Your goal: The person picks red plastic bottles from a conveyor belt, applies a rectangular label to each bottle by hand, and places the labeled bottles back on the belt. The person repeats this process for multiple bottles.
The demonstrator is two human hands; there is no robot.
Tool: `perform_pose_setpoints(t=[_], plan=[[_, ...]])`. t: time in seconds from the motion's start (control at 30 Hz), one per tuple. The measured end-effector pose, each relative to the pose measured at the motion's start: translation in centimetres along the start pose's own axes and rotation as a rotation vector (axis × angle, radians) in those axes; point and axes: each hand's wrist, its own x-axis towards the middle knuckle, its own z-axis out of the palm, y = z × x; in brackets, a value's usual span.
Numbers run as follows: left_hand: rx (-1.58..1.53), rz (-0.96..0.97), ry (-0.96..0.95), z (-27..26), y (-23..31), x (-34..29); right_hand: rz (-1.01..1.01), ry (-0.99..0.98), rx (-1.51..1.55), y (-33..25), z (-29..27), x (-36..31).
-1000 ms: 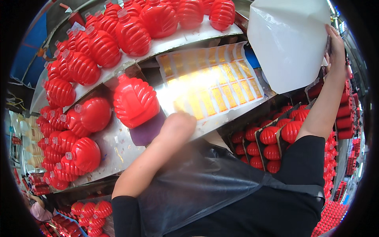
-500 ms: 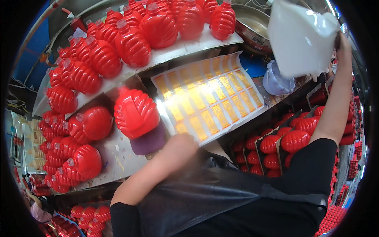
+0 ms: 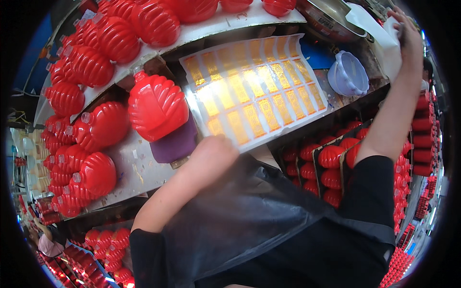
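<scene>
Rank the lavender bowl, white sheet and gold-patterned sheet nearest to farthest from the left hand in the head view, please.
1. Gold-patterned sheet, right of the left hand
2. Lavender bowl, farther right
3. White sheet, at the right hand

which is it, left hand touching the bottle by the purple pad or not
Apart. The head view shows part of the purple pad in the gap between the left hand and the bottle.

Ribbed red bottles [image 3: 118, 39] crowd a pale shelf [image 3: 206, 30], upper left. Second bottle cluster [image 3: 98, 173] sits below it, necks toward the left. Lavender tub [image 3: 341, 81], scalloped rim, on the right. Wide metal pan [image 3: 331, 10] beyond it, near the shelf's right end. Glossy red pieces [image 3: 330, 157] between thin dividers [image 3: 342, 167], lower right. Far left, I spot a person in pink [image 3: 50, 246]
</scene>
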Motion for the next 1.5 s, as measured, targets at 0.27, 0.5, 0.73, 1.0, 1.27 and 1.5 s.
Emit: perform_pose_setpoints(t=[0.27,0.5,0.73,1.0,1.27,1.5], plan=[[-0.075,-0.019,0.096,0.1,0.0,-1.3,-0.302,-0.768,-0.265,-0.7,18.2,-31.8],[-0.05,-0.068,0.854,-3.3,-1.2,-5.7,-0.482,-0.831,-0.46,2.7,12.5,-41.9],[-0.483,-0.699,1.296,-4.6,-7.0,-7.0,-0.63,-0.858,-0.422,3.9,10.9,-41.0],[-1.447,-0.659,1.187,-4.8,-9.0,-6.2,0.591,-1.26,0.047,-6.2,20.2,-32.4],[-1.345,-0.706,1.109,-5.6,-8.7,-6.6,-0.611,-1.015,0.084,-16.3,30.1,-31.0],[-1.195,-0.686,1.055,-6.9,-10.6,-6.7,-1.265,-0.869,-0.432,-17.5,31.2,-37.1]])
